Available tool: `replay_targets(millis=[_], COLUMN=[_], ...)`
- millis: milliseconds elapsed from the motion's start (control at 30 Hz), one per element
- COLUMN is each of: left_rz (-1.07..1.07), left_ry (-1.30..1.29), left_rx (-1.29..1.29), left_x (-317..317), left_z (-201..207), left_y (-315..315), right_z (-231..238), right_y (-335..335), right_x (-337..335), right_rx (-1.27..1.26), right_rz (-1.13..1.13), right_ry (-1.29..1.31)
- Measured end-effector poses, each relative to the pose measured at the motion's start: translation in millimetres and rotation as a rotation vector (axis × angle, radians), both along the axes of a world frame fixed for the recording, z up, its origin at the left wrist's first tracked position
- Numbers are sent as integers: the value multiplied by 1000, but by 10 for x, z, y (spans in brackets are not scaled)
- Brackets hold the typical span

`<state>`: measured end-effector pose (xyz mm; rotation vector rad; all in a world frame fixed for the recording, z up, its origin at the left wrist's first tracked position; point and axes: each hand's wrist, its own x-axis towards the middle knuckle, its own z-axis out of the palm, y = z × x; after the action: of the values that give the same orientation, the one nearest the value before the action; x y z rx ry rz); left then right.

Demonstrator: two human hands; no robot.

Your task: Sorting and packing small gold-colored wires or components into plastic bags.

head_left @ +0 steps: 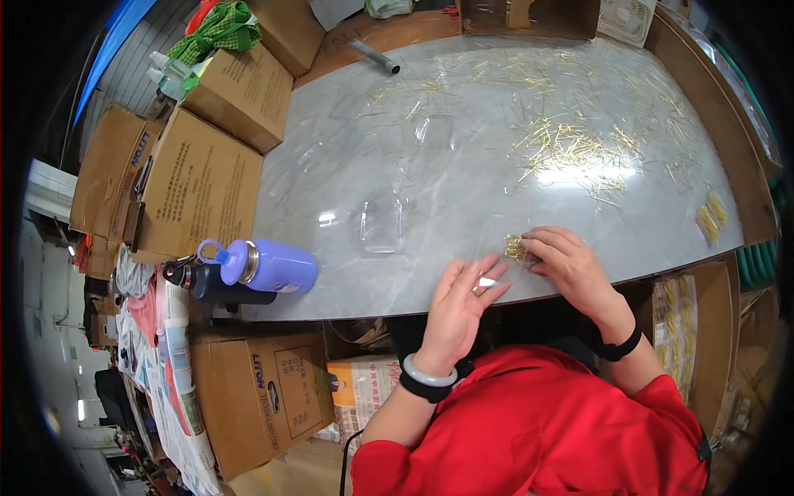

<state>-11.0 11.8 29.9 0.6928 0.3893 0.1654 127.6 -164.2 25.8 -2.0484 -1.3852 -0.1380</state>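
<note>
My right hand (571,266) is at the table's near edge, its fingers bent down onto a small bunch of thin gold wire pins (514,246). Clear film seems to lie around this bunch, though its outline is faint. Just left of it, my left hand (461,302) is held with the palm turned inward and the fingers stretched out. A small whitish shine shows at those fingers; I cannot tell what it is. Farther back on the right spreads a loose heap of gold pins (562,153). A clear plastic sleeve (381,227) lies flat to the left of my hands.
A purple bottle (281,266) lies beside a dark bottle (217,283) at the table's left front corner. Cardboard boxes (198,182) stack along the left side. A grey tube (374,56) lies at the back. Packed gold pins (711,218) rest at the right edge.
</note>
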Motion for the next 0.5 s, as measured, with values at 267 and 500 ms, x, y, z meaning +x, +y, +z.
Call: replay_targets(millis=[267,500], left_rz=[-283,-260], left_ry=[239,274], left_rx=[11,6], left_x=[-815,-541], left_z=[-211,-412], left_y=[190,61], right_z=[-97,-110], right_y=[-31,86], right_x=[-68,-251], right_rx=[28,65], right_rz=[-59,25], right_ry=[-26,34])
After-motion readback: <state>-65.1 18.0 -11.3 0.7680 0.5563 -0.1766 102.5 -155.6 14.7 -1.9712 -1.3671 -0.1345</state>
